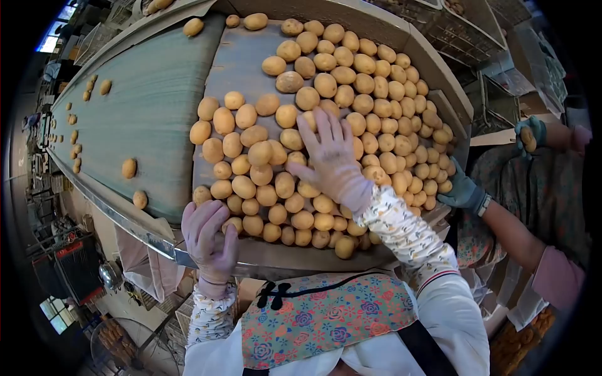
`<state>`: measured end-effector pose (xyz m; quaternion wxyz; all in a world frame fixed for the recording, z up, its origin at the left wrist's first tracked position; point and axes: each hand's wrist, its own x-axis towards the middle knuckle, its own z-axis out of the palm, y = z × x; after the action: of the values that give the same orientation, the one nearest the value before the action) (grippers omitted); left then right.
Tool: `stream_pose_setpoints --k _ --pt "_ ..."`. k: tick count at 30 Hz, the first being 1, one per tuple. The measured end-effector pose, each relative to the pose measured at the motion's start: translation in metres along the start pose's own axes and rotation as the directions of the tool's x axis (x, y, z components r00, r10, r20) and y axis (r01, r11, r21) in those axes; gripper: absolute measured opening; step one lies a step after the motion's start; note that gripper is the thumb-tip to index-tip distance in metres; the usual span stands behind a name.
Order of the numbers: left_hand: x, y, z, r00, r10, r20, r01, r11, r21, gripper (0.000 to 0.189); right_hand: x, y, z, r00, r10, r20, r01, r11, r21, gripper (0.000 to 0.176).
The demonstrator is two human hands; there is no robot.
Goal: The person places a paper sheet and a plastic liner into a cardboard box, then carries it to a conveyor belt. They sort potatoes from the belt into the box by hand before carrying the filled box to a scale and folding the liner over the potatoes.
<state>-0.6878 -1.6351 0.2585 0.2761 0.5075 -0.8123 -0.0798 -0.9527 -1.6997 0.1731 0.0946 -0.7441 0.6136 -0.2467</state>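
Observation:
Many potatoes (260, 153) lie close together on a metal sorting tray (244, 59). My right hand (330, 153), in a pale thin glove, rests over the potatoes near the middle with its fingers spread. It touches the ones beneath, and its palm side is hidden. My left hand (210, 241), gloved the same way, is at the tray's near left edge. Its fingers are apart and stretched forward beside the nearest potatoes, with nothing visible in it.
A green conveyor belt (150, 113) with scattered potatoes joins the tray on the left. To the right, a co-worker's gloved hand (463, 188) touches the tray's potatoes; their other hand (532, 135) holds a potato. Crates (461, 31) stand behind, and a fan (135, 341) is at lower left.

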Motion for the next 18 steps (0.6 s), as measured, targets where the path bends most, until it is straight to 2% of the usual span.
stream_pose_setpoints --k 1,3,6,7,9,11,13,14,16,17,18 --pt "0.000 -0.001 0.000 1.000 0.007 -0.005 -0.007 1.000 -0.001 0.034 -0.023 -0.004 0.006 0.998 -0.044 -0.045 0.044 0.999 0.001 0.073" --pt "0.002 0.001 0.000 1.000 -0.003 -0.017 0.003 1.000 -0.001 0.035 -0.055 -0.024 -0.011 0.993 -0.098 0.069 0.090 0.991 0.104 0.075" --pt "0.004 0.002 0.000 1.000 0.000 0.002 0.000 1.000 0.020 0.035 -0.071 0.005 0.002 0.956 -0.191 0.224 0.155 0.974 0.168 0.072" --pt "0.003 0.002 0.000 1.000 0.006 0.011 -0.006 0.999 0.033 0.035 -0.066 0.017 -0.001 0.972 -0.165 0.167 0.147 0.983 0.115 0.072" --pt "0.006 -0.001 -0.001 0.999 0.003 0.045 -0.003 1.000 0.006 0.037 -0.064 0.016 -0.017 0.984 -0.011 0.180 -0.004 0.997 0.078 0.073" --pt "0.020 -0.009 -0.005 0.998 -0.016 0.056 0.018 0.999 -0.042 0.039 -0.089 -0.001 -0.007 0.999 0.041 0.033 -0.043 0.996 0.078 0.075" --pt "0.058 -0.027 -0.002 0.993 0.112 0.041 -0.117 0.982 0.145 0.044 -0.107 -0.014 -0.009 0.983 -0.118 0.142 0.100 0.986 0.131 0.074" --pt "0.084 -0.036 0.000 0.988 0.119 0.102 -0.141 0.958 0.250 0.049 -0.107 -0.013 -0.011 0.977 -0.147 0.155 0.121 0.979 0.165 0.072" --pt "0.122 -0.065 0.022 0.983 0.134 0.128 -0.180 0.860 0.478 0.050 -0.103 -0.008 -0.015 0.974 -0.171 0.151 0.137 0.967 0.214 0.065" --pt "0.142 -0.070 0.031 0.968 -0.048 0.246 -0.092 0.845 0.527 0.050 -0.099 -0.003 -0.020 0.976 -0.176 0.131 0.149 0.970 0.192 0.063" --pt "0.165 -0.072 0.041 0.910 -0.221 0.349 -0.022 0.818 0.575 0.051 -0.094 0.002 -0.024 0.977 -0.181 0.111 0.161 0.972 0.171 0.061"
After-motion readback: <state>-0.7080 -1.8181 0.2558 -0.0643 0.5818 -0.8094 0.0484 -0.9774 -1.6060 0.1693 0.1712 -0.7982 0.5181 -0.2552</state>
